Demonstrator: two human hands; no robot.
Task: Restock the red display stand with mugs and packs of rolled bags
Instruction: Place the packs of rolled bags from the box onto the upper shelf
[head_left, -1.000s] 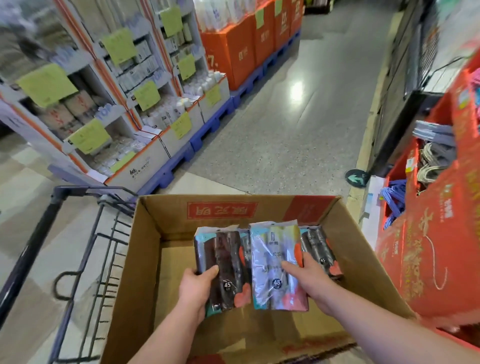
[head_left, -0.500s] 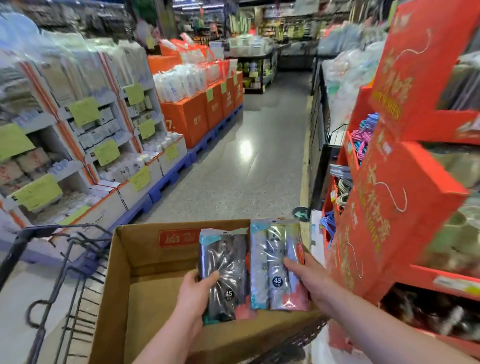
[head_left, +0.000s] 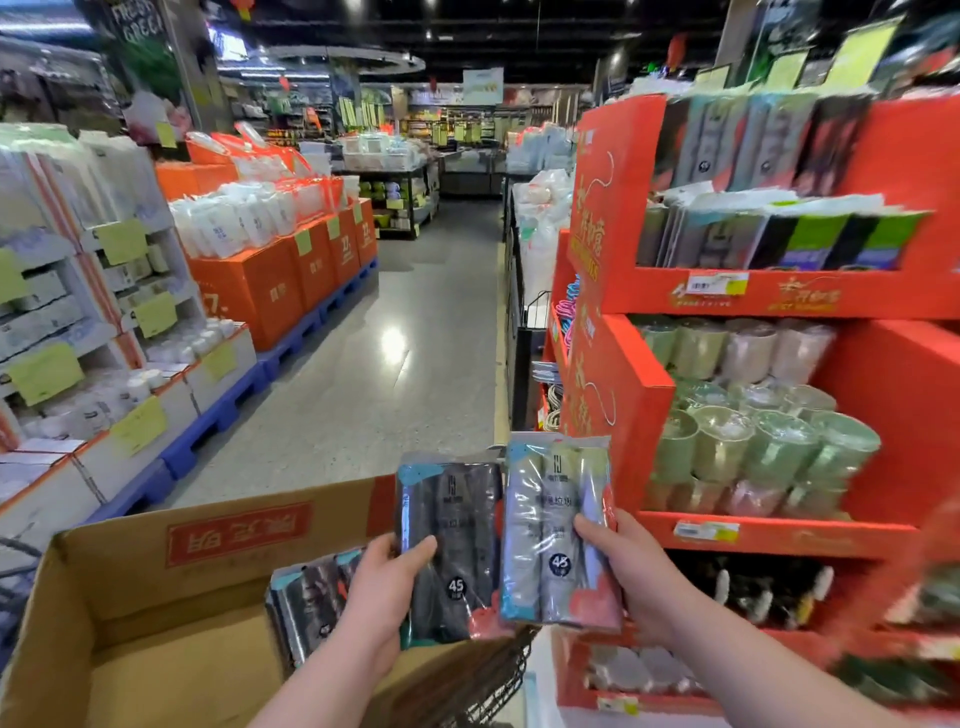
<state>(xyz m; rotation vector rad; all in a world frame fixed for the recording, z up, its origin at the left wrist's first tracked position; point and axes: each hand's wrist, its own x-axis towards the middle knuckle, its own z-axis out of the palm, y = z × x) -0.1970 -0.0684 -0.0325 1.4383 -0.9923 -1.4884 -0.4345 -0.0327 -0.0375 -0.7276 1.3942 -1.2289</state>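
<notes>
So a dark pack of rolled bags (head_left: 452, 519) is gripped by the left hand (head_left: 384, 587), a grey pack (head_left: 545, 509) by the right hand (head_left: 631, 566), both held upright side by side near the red display stand (head_left: 623, 374).

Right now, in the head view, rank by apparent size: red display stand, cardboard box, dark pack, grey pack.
1. red display stand
2. cardboard box, partly cut off
3. dark pack and grey pack: alike, unranked
</notes>
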